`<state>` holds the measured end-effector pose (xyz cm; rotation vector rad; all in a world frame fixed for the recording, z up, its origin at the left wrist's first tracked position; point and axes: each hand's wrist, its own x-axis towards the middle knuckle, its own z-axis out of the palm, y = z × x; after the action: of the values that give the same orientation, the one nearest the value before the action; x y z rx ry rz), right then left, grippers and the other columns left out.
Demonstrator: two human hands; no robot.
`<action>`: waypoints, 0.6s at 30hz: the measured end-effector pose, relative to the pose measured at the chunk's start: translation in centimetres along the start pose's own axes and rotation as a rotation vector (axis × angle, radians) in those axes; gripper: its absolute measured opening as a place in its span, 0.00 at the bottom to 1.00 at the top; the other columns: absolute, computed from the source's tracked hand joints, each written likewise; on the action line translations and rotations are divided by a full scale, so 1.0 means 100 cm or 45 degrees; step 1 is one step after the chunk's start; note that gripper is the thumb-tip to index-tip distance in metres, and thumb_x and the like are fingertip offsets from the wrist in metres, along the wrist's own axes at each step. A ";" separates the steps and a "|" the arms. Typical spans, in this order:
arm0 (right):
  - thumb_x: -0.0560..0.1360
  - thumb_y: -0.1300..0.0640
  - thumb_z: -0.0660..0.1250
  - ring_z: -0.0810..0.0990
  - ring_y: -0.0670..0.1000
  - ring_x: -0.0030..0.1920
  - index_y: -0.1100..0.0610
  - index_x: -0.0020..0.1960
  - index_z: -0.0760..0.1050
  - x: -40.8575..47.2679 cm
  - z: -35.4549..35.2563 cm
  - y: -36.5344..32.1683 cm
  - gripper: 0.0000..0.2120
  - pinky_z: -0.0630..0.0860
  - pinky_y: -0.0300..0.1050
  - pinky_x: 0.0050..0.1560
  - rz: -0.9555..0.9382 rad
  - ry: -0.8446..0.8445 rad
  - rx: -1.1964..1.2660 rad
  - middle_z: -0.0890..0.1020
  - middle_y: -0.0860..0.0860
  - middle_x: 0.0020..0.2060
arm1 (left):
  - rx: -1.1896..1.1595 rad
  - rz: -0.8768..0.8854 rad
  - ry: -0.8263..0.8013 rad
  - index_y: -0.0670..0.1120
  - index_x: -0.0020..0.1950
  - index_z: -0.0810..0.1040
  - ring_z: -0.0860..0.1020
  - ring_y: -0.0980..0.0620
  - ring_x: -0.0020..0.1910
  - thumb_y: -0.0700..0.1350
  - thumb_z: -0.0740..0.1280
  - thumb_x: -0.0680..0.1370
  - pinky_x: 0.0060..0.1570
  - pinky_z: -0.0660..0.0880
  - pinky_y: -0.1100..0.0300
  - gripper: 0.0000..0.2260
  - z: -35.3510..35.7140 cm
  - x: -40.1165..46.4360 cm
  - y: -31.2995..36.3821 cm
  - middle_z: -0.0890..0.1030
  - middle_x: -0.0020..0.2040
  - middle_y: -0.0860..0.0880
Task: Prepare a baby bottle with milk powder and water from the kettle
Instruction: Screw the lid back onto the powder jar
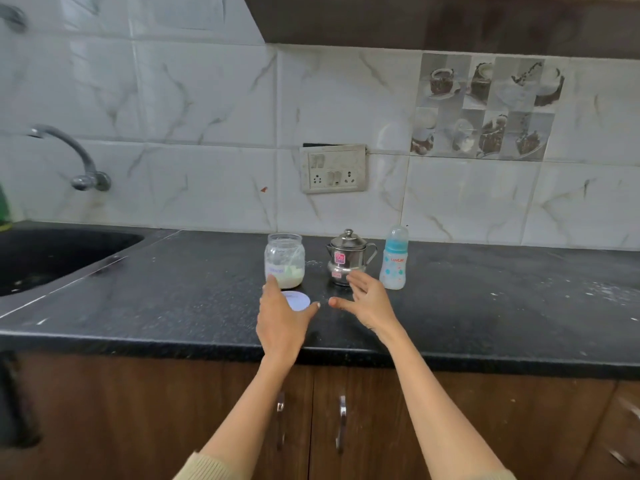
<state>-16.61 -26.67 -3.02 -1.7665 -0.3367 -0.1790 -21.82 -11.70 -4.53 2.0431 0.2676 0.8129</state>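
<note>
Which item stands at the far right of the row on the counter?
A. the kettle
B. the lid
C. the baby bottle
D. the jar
C: the baby bottle stands right of the kettle, with the jar leftmost and the lid lying in front of the jar.

Mid-frame on the countertop (173, 306), in a row: jar of milk powder (284, 260) left, kettle (348, 258) centre, baby bottle (394, 259) right. Jar lid (298, 300) lying just in front of the jar. Sink (52, 258) at far left, tap (74, 157) above it. Switchboard (333, 168) on the wall behind the kettle.
</note>
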 end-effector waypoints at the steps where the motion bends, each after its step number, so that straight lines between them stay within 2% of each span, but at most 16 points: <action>1: 0.62 0.62 0.79 0.66 0.53 0.72 0.64 0.72 0.62 -0.001 0.008 0.000 0.44 0.64 0.41 0.67 0.007 -0.025 -0.001 0.67 0.59 0.71 | 0.067 -0.059 -0.044 0.42 0.73 0.56 0.68 0.43 0.67 0.57 0.76 0.64 0.60 0.71 0.45 0.46 -0.004 0.004 -0.003 0.67 0.70 0.42; 3: 0.63 0.61 0.78 0.66 0.54 0.72 0.65 0.73 0.60 -0.002 0.024 0.001 0.43 0.64 0.41 0.68 0.033 -0.074 -0.015 0.66 0.60 0.71 | 0.151 -0.131 -0.126 0.38 0.71 0.56 0.68 0.40 0.66 0.61 0.76 0.61 0.58 0.71 0.43 0.50 -0.008 0.011 -0.006 0.67 0.69 0.40; 8: 0.68 0.58 0.75 0.66 0.54 0.71 0.67 0.73 0.60 0.004 0.050 0.003 0.39 0.64 0.46 0.71 0.042 -0.106 -0.115 0.66 0.62 0.71 | 0.225 -0.177 -0.245 0.36 0.72 0.54 0.68 0.39 0.66 0.60 0.76 0.61 0.58 0.70 0.46 0.52 -0.002 0.025 -0.011 0.68 0.68 0.39; 11: 0.70 0.56 0.74 0.66 0.54 0.72 0.64 0.74 0.60 0.006 0.054 0.008 0.38 0.64 0.47 0.71 0.044 -0.137 -0.190 0.66 0.59 0.72 | 0.286 -0.131 -0.227 0.38 0.69 0.61 0.73 0.41 0.60 0.59 0.73 0.64 0.51 0.73 0.50 0.43 0.002 0.026 -0.017 0.73 0.63 0.41; 14: 0.71 0.55 0.73 0.67 0.53 0.71 0.63 0.74 0.61 0.003 0.054 0.011 0.37 0.64 0.47 0.71 0.014 -0.127 -0.196 0.67 0.58 0.72 | 0.261 -0.070 -0.198 0.41 0.62 0.67 0.76 0.42 0.55 0.59 0.73 0.65 0.43 0.70 0.54 0.34 0.002 0.024 -0.021 0.75 0.59 0.42; 18: 0.72 0.48 0.70 0.70 0.52 0.69 0.60 0.73 0.63 -0.003 0.051 0.007 0.34 0.69 0.43 0.67 -0.055 -0.142 -0.130 0.70 0.55 0.70 | -0.059 -0.020 -0.220 0.46 0.53 0.72 0.78 0.47 0.47 0.58 0.72 0.65 0.43 0.77 0.52 0.24 -0.003 0.025 -0.024 0.79 0.50 0.47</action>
<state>-17.01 -21.86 -4.87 -1.8753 -0.4536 -0.1305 -19.86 -8.90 -5.23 2.0503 0.1660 0.6227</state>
